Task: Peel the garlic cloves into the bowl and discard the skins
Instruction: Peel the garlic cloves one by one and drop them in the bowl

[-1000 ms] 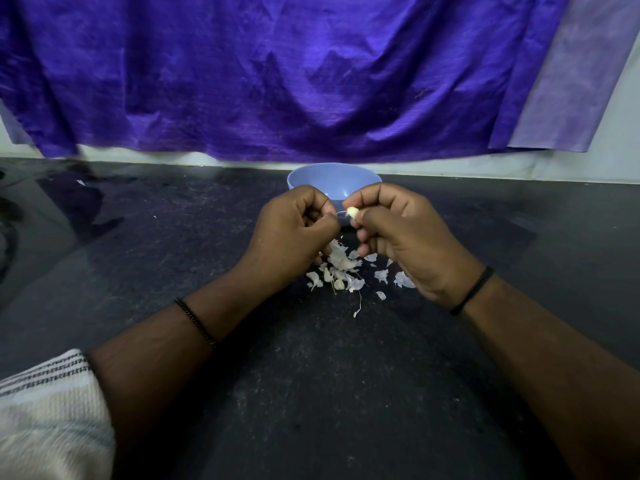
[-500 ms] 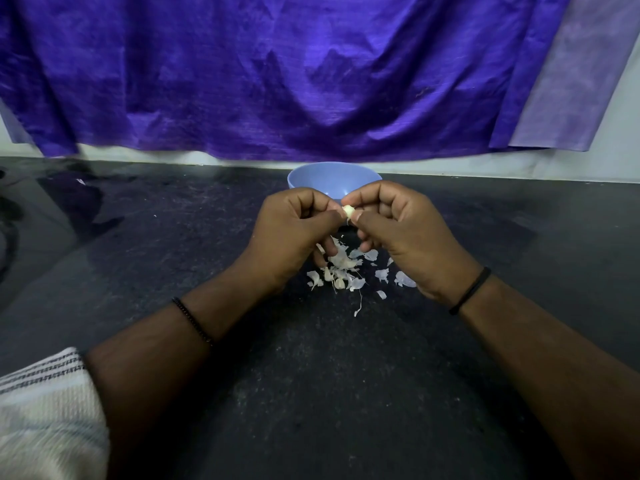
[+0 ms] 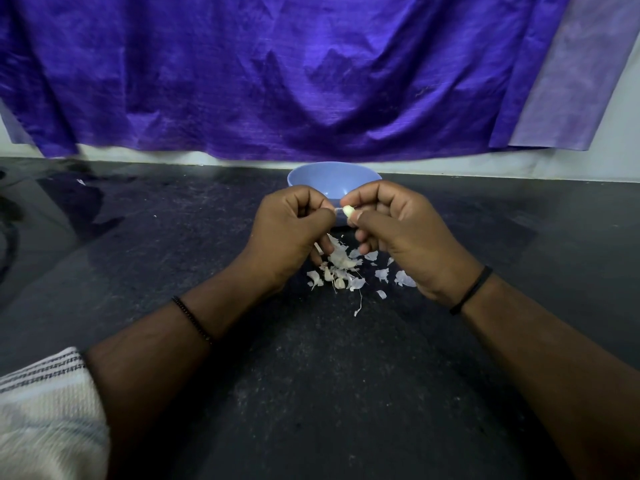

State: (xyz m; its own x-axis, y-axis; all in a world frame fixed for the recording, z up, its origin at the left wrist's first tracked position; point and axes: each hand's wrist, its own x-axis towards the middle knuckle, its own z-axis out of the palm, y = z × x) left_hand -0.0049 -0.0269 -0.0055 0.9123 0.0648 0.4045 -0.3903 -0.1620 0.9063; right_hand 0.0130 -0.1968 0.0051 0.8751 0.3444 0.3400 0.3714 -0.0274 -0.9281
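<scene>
Nearest the camera, on the near-left side of the bowl, a striped white sleeve (image 3: 45, 410) covers the person's left upper arm, and both bare forearms reach forward over the dark counter (image 3: 311, 393). A beaded bracelet (image 3: 191, 318) circles the left wrist and a plain black band (image 3: 471, 289) the right. Nearer than the bowl, between the two wrists, a loose pile of garlic skins (image 3: 341, 265) lies scattered on the counter, with a few flakes spread to the right of it. Above that pile, just in front of the bowl, the right hand (image 3: 401, 233) pinches a pale garlic clove (image 3: 348, 211) between curled forefinger and thumb. The left hand (image 3: 291, 230) is curled too, its thumb and forefinger closed on a thin strip of skin at the clove's left end; its lower fingers dip close to the pile. The blue bowl (image 3: 332, 178) stands on the counter directly behind the hands, its inside partly hidden by them. Beyond the bowl, a creased purple cloth (image 3: 277, 71) hangs along the wall.
</scene>
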